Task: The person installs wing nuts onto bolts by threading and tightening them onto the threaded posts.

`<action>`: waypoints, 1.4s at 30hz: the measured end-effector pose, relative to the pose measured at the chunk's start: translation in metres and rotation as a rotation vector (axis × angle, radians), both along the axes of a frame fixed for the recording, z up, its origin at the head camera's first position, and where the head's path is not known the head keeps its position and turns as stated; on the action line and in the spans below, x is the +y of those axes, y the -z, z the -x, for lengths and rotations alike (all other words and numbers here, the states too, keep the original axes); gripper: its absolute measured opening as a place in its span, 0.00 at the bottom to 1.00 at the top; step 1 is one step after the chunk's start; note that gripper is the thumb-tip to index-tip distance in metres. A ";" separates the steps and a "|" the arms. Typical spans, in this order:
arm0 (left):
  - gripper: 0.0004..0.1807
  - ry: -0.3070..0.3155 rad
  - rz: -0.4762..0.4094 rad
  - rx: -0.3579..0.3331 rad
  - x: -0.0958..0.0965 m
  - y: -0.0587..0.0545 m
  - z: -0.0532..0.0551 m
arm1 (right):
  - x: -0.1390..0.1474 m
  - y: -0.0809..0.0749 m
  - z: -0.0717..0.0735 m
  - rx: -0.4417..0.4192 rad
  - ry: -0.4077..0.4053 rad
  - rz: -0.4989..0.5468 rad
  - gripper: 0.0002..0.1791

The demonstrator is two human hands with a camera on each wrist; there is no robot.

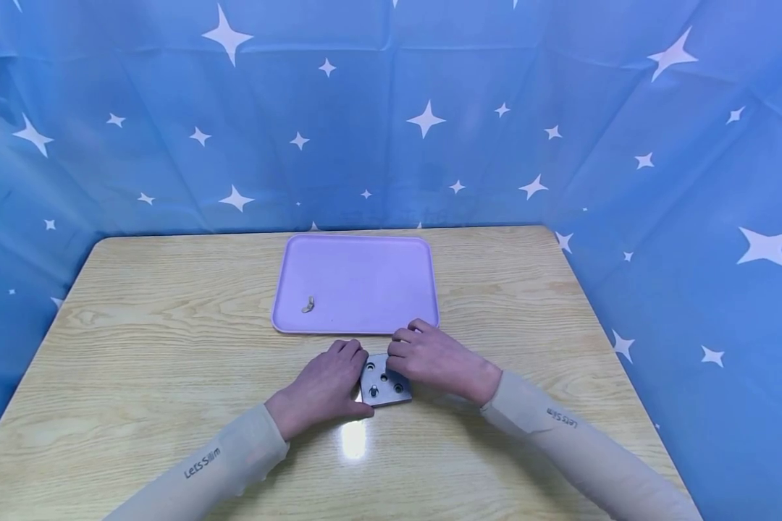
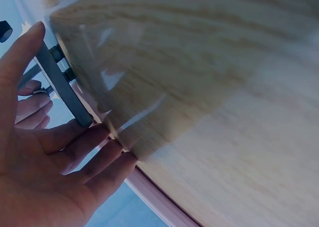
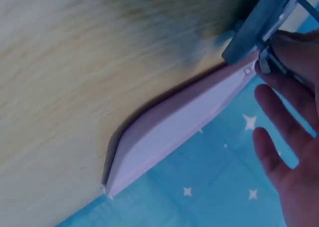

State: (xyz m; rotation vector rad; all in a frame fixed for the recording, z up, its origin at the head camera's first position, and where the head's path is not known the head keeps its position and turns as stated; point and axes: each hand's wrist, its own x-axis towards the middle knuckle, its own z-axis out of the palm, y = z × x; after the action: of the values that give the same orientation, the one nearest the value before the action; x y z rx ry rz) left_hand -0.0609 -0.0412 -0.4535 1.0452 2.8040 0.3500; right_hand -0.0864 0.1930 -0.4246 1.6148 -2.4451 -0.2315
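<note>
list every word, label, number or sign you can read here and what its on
"LetsSlim", dark print on the person's pale grey left fabric sleeve.
"LetsSlim", upside down in the head view, on the pale grey right fabric sleeve.
Faint marks on the blue star-printed cloth backdrop: too faint to read.
None readable on the grey metal plate with holes or the purple rectangular tray.

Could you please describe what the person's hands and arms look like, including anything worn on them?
The left hand and right hand are bare, with no gloves or rings visible. The left sleeve and right sleeve are long, pale greyish-beige and end near the wrists, each bearing small dark lettering that seems to read "LetsSlim".
</note>
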 end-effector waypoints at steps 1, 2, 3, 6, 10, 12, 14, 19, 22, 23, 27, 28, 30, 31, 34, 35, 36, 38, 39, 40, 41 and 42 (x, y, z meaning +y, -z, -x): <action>0.42 0.000 0.001 -0.001 0.000 0.000 0.000 | -0.001 0.002 0.000 0.011 0.004 0.012 0.07; 0.42 0.000 0.003 -0.002 0.000 0.000 0.000 | -0.001 0.003 -0.001 0.018 0.012 0.024 0.06; 0.42 -0.002 0.004 -0.003 0.000 0.000 0.000 | -0.002 0.004 -0.002 0.016 0.027 0.038 0.05; 0.43 -0.004 0.007 -0.006 0.000 0.000 0.000 | -0.005 0.008 -0.005 -0.054 0.118 0.097 0.02; 0.43 -0.005 0.005 -0.010 0.000 0.000 0.000 | -0.012 0.009 -0.011 -0.212 0.286 0.202 0.04; 0.43 -0.006 0.003 -0.012 0.000 0.000 0.000 | -0.015 0.009 -0.013 -0.251 0.344 0.233 0.06; 0.42 -0.007 0.000 -0.013 0.000 0.000 0.000 | -0.016 0.009 -0.014 -0.258 0.371 0.237 0.07; 0.43 -0.003 0.005 0.001 0.001 0.000 0.000 | -0.011 0.003 -0.013 -0.210 0.337 0.160 0.16; 0.44 -0.001 0.011 0.005 0.001 0.000 0.000 | -0.004 -0.006 -0.007 -0.165 0.239 0.049 0.20; 0.44 -0.003 0.012 0.005 0.001 0.000 0.000 | -0.002 -0.009 -0.006 -0.149 0.198 0.009 0.20; 0.44 -0.004 0.011 0.010 0.001 0.000 0.000 | 0.005 -0.014 -0.002 -0.073 0.048 -0.101 0.24; 0.44 -0.004 0.009 0.011 0.001 0.000 0.000 | 0.005 -0.014 -0.001 -0.066 0.032 -0.111 0.25; 0.44 -0.005 0.006 0.010 0.001 0.000 0.000 | 0.006 -0.013 -0.001 -0.065 0.019 -0.114 0.25; 0.43 -0.005 0.006 0.009 0.001 0.000 0.000 | 0.005 -0.012 -0.001 -0.064 0.019 -0.110 0.24; 0.42 -0.009 0.007 -0.005 0.001 0.000 0.000 | 0.004 -0.011 -0.001 -0.066 0.019 -0.093 0.20; 0.42 -0.011 0.008 -0.009 0.001 0.000 0.000 | 0.004 -0.011 -0.001 -0.064 0.019 -0.089 0.18; 0.42 -0.012 0.008 -0.011 0.001 0.000 0.000 | 0.003 -0.010 -0.001 -0.061 0.021 -0.083 0.16; 0.42 -0.014 0.007 -0.014 0.001 0.000 0.000 | 0.002 -0.007 -0.001 -0.054 0.032 -0.069 0.13; 0.42 -0.014 0.007 -0.013 0.001 0.000 0.000 | 0.001 -0.006 -0.001 -0.054 0.040 -0.057 0.12; 0.42 -0.014 0.005 -0.013 0.001 0.000 0.000 | 0.000 -0.004 -0.002 -0.054 0.051 -0.043 0.11; 0.42 -0.014 0.004 -0.012 0.000 0.000 0.000 | -0.001 -0.003 -0.002 -0.055 0.065 -0.029 0.11; 0.42 -0.014 0.003 -0.012 0.000 0.000 0.000 | -0.002 -0.001 -0.003 -0.065 0.080 -0.005 0.11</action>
State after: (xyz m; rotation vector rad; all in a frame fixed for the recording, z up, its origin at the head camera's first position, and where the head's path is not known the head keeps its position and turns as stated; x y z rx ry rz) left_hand -0.0611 -0.0408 -0.4538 1.0197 2.8019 0.3517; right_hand -0.0829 0.1914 -0.4238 1.5520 -2.5626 -0.2011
